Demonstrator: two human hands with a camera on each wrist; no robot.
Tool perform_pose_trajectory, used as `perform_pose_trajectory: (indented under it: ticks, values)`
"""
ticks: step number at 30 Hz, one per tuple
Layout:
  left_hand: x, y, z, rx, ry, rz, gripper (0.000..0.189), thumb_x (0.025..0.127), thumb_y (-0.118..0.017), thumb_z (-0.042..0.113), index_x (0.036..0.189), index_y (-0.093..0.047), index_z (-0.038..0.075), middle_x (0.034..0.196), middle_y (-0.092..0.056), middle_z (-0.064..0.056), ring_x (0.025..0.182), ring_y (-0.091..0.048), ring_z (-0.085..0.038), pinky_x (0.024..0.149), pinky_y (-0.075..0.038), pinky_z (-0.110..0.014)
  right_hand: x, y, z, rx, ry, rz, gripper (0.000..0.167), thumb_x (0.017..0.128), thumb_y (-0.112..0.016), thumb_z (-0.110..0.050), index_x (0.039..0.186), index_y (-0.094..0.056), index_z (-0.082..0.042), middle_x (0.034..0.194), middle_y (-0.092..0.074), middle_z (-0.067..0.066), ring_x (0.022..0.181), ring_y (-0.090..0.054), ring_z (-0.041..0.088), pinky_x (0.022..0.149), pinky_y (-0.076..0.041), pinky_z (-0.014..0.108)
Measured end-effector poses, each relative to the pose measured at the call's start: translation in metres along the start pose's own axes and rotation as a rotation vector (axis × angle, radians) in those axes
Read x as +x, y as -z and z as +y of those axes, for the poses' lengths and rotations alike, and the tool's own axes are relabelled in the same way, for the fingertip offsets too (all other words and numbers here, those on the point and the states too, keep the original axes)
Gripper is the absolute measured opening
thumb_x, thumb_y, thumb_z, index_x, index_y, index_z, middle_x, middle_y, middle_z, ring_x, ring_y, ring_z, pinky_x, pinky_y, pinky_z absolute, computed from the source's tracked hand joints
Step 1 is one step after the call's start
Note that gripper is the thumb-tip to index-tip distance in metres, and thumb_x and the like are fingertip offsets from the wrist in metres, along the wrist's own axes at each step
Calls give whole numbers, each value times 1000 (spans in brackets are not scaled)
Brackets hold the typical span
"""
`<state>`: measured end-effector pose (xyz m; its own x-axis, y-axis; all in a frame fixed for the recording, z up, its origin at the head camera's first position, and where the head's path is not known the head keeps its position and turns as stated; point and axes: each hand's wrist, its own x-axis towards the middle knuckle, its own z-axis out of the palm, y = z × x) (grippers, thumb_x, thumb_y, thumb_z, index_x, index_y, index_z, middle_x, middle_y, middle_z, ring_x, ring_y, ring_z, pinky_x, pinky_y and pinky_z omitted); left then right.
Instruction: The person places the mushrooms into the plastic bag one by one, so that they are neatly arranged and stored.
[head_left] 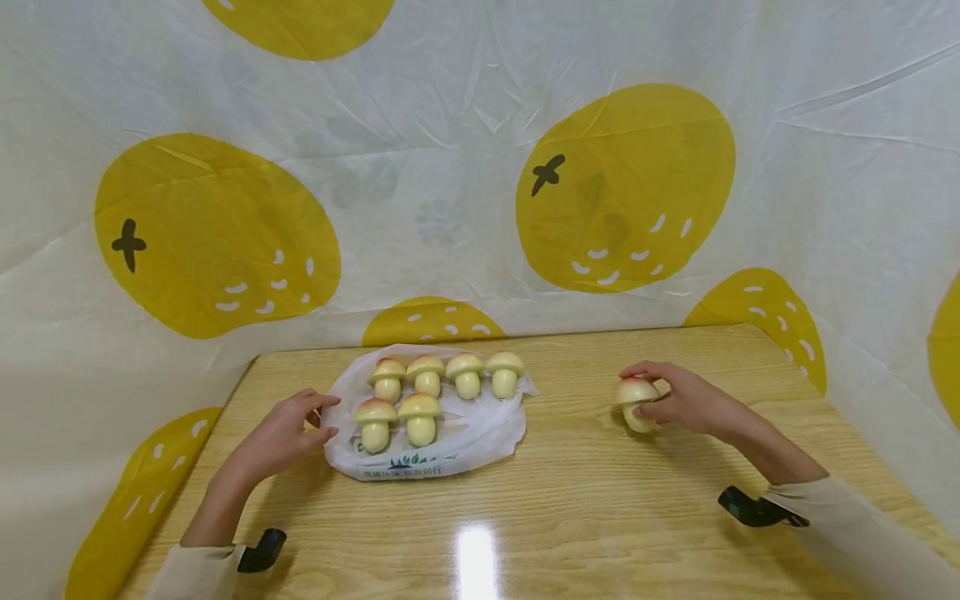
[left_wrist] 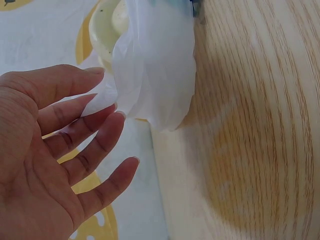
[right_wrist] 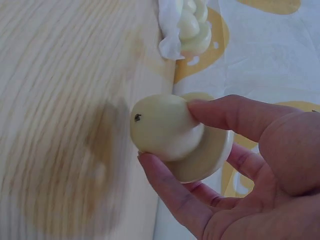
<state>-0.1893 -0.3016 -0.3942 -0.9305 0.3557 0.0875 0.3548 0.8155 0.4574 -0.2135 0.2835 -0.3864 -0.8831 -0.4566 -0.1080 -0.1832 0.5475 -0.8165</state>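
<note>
My right hand [head_left: 686, 402] grips a toy mushroom [head_left: 636, 392] with a pale yellow stem and a reddish-topped cap, at the right of the table. In the right wrist view, fingers hold the mushroom [right_wrist: 162, 127] around its stem and cap, a small dark mark on the stem's end facing the camera. Several similar mushrooms [head_left: 422, 417] stand in two rows on a flattened white plastic bag [head_left: 480, 442] with green print. Beside the bag's left edge is my left hand [head_left: 288, 429], thumb and fingers apart. Its fingertips [left_wrist: 119, 116] are right at the bag's edge [left_wrist: 150, 75].
A wood-grain table [head_left: 585, 500] lies under everything. White cloth with large yellow fruit prints [head_left: 626, 187] hangs behind and at both sides, close to the table's edges. Dark devices [head_left: 262, 550] are worn at both wrists.
</note>
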Motion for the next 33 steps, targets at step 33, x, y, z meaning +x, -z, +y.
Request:
perform_pose_trajectory:
  ticks: [33]
  values:
    - [1,0,1,10,20,1,39,91,-72,10,127,-66,-5,103,-63,-6,89,-61,-17,72,-52,-29,33,-26,-40,100,78,77,57,91,-75,-10,142,-52,2,128,-53,25,90,-65,26,74,-57,33]
